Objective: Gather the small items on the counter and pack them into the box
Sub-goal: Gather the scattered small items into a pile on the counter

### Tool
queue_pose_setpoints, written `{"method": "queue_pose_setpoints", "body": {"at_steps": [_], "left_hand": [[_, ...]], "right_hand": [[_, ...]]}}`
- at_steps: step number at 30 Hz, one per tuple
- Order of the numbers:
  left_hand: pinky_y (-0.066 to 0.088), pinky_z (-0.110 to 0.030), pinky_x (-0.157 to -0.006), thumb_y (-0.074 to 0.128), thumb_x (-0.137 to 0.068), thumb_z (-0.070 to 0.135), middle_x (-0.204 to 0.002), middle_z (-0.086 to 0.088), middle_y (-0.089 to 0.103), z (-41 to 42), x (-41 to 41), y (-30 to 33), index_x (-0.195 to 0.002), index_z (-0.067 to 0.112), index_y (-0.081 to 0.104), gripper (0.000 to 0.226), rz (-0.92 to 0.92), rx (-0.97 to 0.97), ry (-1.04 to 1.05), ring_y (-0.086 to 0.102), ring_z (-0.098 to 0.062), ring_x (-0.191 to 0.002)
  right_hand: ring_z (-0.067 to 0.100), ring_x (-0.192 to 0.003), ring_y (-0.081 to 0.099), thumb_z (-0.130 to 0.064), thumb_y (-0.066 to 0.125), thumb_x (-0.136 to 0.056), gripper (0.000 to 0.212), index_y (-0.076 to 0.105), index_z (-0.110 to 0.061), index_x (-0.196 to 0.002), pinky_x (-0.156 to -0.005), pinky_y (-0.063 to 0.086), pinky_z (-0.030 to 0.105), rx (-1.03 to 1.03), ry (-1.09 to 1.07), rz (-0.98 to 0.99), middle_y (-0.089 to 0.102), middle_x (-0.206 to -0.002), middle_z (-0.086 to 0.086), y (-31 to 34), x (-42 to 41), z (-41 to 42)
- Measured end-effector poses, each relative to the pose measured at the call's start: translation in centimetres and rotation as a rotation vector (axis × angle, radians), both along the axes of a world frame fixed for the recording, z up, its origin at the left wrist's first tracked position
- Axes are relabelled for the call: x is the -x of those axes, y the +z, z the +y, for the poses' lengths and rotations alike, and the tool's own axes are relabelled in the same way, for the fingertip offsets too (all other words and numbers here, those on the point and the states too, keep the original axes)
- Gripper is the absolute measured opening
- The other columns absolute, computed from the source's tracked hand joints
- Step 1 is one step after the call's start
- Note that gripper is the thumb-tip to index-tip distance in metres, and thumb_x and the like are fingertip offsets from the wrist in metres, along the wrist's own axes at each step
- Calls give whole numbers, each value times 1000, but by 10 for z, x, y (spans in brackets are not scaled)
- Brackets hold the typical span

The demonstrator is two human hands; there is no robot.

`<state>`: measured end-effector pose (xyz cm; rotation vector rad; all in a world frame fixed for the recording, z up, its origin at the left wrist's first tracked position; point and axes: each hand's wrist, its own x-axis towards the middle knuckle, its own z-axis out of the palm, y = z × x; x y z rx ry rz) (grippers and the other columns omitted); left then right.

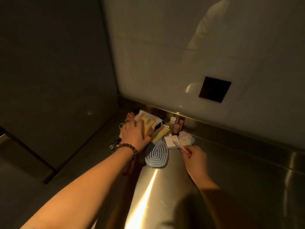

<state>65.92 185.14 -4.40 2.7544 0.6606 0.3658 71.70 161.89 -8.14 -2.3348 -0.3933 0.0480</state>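
We are gripping yellow packets (147, 125) with our left hand (134, 135) and pinching a pink tool (179, 146) in our right hand (194, 157); remaining items are lying clustered on the counter (231, 162); no box is showing, so packing is barely beginning.

My counter (231, 171) lies bare across the lower right of the frame; clutter crowds the centre against the wall (165, 71), where bottles (175, 125) and a hairbrush (156, 153) block my way

Dim warm light; steel counter (231, 162), pale glossy wall (165, 55) with black square plate (214, 89), dark panel (54, 63) left.
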Motion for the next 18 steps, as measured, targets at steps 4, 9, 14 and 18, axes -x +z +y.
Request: {"method": "queue_pose_setpoints", "body": {"at_steps": [4,9,14,18], "left_hand": [[31,-44,-99,60,-75,48,-130,-11,40,7,-38,-2,-128,22,40,63,52,0,-58,35,-30,-117],[24,-47,-103,53,-78,53,-132,-10,41,16,-57,-17,-128,23,39,60,138,-130,-99,33,-30,-121],[-2,-56,-110,19,-83,69,-154,-4,20,27,-56,-34,-145,31,21,72,175,-159,-109,13,-28,-140],[-6,-52,-111,15,-83,70,-158,-4,1,23,-55,-45,-149,31,4,78,244,-152,-145,0,-25,-143]], "right_hand": [[0,-71,50,-23,52,-94,15,66,-24,-98,-61,38,15,86,-6,-2,55,-87,-8,1,-23,27],[10,-82,56,-24,54,-92,13,66,-22,-97,-76,50,29,156,14,52,61,-92,-3,-1,-43,68],[19,-93,59,-29,53,-93,22,64,-19,-110,-82,49,33,222,73,127,64,-104,3,-6,-52,92],[25,-102,58,-30,50,-95,29,60,-11,-114,-90,48,38,385,107,224,60,-112,10,-9,-57,102]]}}
